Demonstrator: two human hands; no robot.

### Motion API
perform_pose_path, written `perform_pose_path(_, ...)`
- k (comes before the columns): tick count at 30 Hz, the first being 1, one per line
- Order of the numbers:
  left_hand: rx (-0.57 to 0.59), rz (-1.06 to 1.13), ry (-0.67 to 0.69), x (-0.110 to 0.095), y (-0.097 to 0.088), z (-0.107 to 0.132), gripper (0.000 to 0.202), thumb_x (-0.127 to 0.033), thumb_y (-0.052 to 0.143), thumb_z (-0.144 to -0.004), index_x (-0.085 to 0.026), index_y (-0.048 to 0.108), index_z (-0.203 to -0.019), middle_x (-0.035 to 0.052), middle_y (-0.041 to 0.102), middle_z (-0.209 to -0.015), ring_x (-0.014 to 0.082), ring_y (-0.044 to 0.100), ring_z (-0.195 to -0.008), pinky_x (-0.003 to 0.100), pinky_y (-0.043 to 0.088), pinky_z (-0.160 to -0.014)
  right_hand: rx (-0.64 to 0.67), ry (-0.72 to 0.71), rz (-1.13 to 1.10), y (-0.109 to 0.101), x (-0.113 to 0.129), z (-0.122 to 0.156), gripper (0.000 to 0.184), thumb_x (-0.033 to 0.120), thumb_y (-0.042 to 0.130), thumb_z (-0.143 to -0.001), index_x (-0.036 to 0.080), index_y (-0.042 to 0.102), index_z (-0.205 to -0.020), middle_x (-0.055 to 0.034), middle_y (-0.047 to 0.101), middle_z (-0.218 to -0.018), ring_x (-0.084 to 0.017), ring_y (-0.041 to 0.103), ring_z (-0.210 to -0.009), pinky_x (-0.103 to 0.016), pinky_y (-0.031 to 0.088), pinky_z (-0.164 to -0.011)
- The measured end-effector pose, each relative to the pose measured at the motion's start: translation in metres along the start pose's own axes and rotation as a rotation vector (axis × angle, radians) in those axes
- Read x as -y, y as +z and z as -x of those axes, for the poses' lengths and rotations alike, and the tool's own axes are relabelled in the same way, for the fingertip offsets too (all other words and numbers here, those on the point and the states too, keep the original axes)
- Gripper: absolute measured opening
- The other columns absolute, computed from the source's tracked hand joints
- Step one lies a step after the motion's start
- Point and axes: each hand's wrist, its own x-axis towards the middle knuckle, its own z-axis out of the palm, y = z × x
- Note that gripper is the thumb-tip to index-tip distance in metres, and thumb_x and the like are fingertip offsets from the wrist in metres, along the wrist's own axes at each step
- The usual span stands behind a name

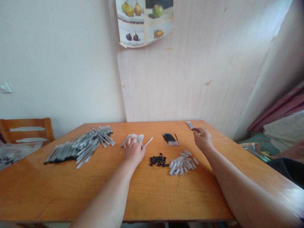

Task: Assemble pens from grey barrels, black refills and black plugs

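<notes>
My left hand (133, 150) rests on the orange wooden table (142, 190), fingers curled round a white pen barrel (148, 142) that sticks out to the right. It lies on a small bunch of white barrels (133, 137). My right hand (202, 138) reaches toward the table's far edge, fingertips pinched at a small white-and-dark object (189, 125); whether they grip it is hard to see. Between the hands lie black ink refills (170, 139), small black caps (158, 160) and short clear pen parts (182, 163).
A large pile of grey assembled pens (80, 147) covers the table's left part. A wooden chair (26, 128) and a plastic bag (14, 153) stand at the left. Folded fabric and bags (280, 126) lie to the right. A fruit poster (144, 20) hangs on the wall.
</notes>
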Motion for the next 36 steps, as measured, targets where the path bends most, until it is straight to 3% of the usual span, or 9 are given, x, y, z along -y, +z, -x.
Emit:
perform_pose_path(4, -0.035, 0.0, -0.007, -0.002, -0.005, -0.002, 0.012, -0.028, 0.055, -0.078, -0.023, 0.066, -0.078, 0.0096, 0.062, -0.116, 0.0317, 0.041, -0.12, 0.047, 0.029, -0.093, -0.022, -0.072, 0.007, -0.001, 0.005, 0.005, 0.035, 0.028, 0.042, -0.082, 0.018, 0.071, -0.099, -0.0114, 0.067, -0.098, -0.025, 0.059, -0.094, -0.036, 0.045, -0.082)
perform_pose_path(8, -0.011, 0.074, 0.03, -0.009, -0.013, -0.006, 0.014, -0.029, 0.051, -0.083, -0.023, 0.064, -0.084, 0.0065, 0.068, -0.09, 0.0258, 0.057, -0.096, 0.044, 0.031, -0.088, 0.003, -0.27, -0.049, -0.004, 0.025, 0.016, 0.031, 0.026, 0.044, -0.084, 0.019, 0.069, -0.101, -0.0097, 0.067, -0.104, -0.025, 0.057, -0.1, -0.039, 0.044, -0.089)
perform_pose_path(11, 0.013, 0.181, 0.116, -0.017, -0.018, -0.006, 0.014, -0.029, 0.049, -0.085, -0.023, 0.062, -0.086, 0.0033, 0.07, -0.084, 0.022, 0.061, -0.084, 0.041, 0.034, -0.085, 0.101, -0.491, -0.075, -0.007, 0.05, 0.029, 0.033, 0.024, 0.045, -0.086, 0.019, 0.065, -0.112, -0.0091, 0.064, -0.115, -0.024, 0.053, -0.111, -0.04, 0.041, -0.096)
perform_pose_path(16, 0.072, 0.407, 0.248, -0.029, -0.023, -0.001, 0.011, -0.03, 0.052, -0.085, -0.023, 0.061, -0.084, 0.0023, 0.07, -0.085, 0.0193, 0.062, -0.083, 0.035, 0.039, -0.08, 0.317, -0.756, -0.009, -0.013, 0.085, 0.051, 0.044, 0.025, 0.048, -0.088, 0.02, 0.052, -0.132, -0.0096, 0.055, -0.132, -0.025, 0.042, -0.123, -0.04, 0.036, -0.101)
perform_pose_path(20, 0.115, 0.722, 0.198, -0.035, -0.023, 0.002, 0.014, -0.033, 0.054, -0.084, -0.021, 0.061, -0.085, 0.003, 0.068, -0.085, 0.0175, 0.061, -0.083, 0.031, 0.043, -0.078, 0.462, -0.757, 0.059, -0.013, 0.092, 0.057, 0.031, 0.03, 0.044, -0.093, 0.021, 0.062, -0.116, -0.0087, 0.067, -0.105, -0.023, 0.055, -0.1, -0.036, 0.04, -0.087)
perform_pose_path(26, 0.262, 1.343, -0.116, -0.043, -0.022, 0.004, 0.041, -0.042, 0.061, -0.081, -0.017, 0.055, -0.114, 0.0064, 0.069, -0.097, 0.0182, 0.063, -0.096, 0.033, 0.043, -0.09, 0.494, -0.697, -0.037, -0.015, 0.101, 0.062, 0.03, 0.033, 0.038, -0.097, 0.02, 0.065, -0.102, -0.0055, 0.067, -0.086, -0.018, 0.057, -0.081, -0.027, 0.04, -0.071)
perform_pose_path(30, 0.371, 1.448, -0.134, -0.049, -0.024, 0.007, 0.042, -0.045, 0.065, -0.078, -0.018, 0.064, -0.11, 0.0094, 0.065, -0.117, 0.0213, 0.058, -0.109, 0.033, 0.042, -0.091, 0.526, -0.704, -0.108, -0.016, 0.116, 0.073, 0.03, 0.034, 0.039, -0.096, 0.021, 0.066, -0.1, -0.0057, 0.068, -0.084, -0.018, 0.058, -0.081, -0.027, 0.04, -0.072)
perform_pose_path(33, 0.388, 1.443, -0.15, -0.05, -0.025, 0.007, 0.037, -0.048, 0.062, -0.08, -0.018, 0.068, -0.101, 0.0096, 0.067, -0.112, 0.0218, 0.059, -0.106, 0.032, 0.043, -0.086, 0.548, -0.704, -0.176, -0.014, 0.12, 0.076, 0.029, 0.035, 0.043, -0.095, 0.021, 0.066, -0.105, -0.0059, 0.069, -0.089, -0.018, 0.059, -0.084, -0.027, 0.042, -0.074)
perform_pose_path(36, 0.329, 1.474, -0.194, -0.045, -0.024, 0.004, 0.037, -0.05, 0.059, -0.081, -0.017, 0.067, -0.095, 0.0099, 0.069, -0.105, 0.0204, 0.061, -0.099, 0.031, 0.043, -0.081, 0.512, -0.579, -0.275, -0.009, 0.109, 0.066, 0.029, 0.035, 0.044, -0.093, 0.022, 0.065, -0.109, -0.0055, 0.069, -0.1, -0.017, 0.061, -0.089, -0.026, 0.043, -0.075)
